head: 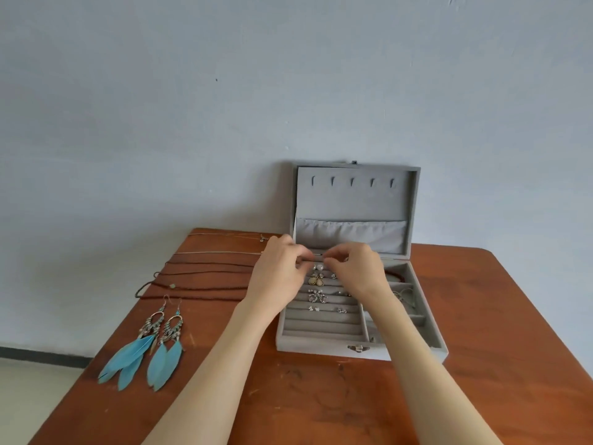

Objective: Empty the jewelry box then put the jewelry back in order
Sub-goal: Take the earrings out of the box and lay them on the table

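Note:
A grey velvet jewelry box [324, 343] stands open on the brown table [481, 348], its lid [353, 200] upright against the wall. Several small earrings and rings [316, 297] sit in the ring rolls. My left hand [279, 274] and my right hand [359, 271] hover over the back rows, fingers curled, each pinching something tiny between the fingertips; what it is cannot be made out. A dark cord necklace [399, 277] lies in a right compartment.
Two blue feather earrings [150, 348] lie at the table's left. Behind them several necklaces [205, 274], thin chains and dark cords, stretch across the left part. The table's left edge drops to a pale floor.

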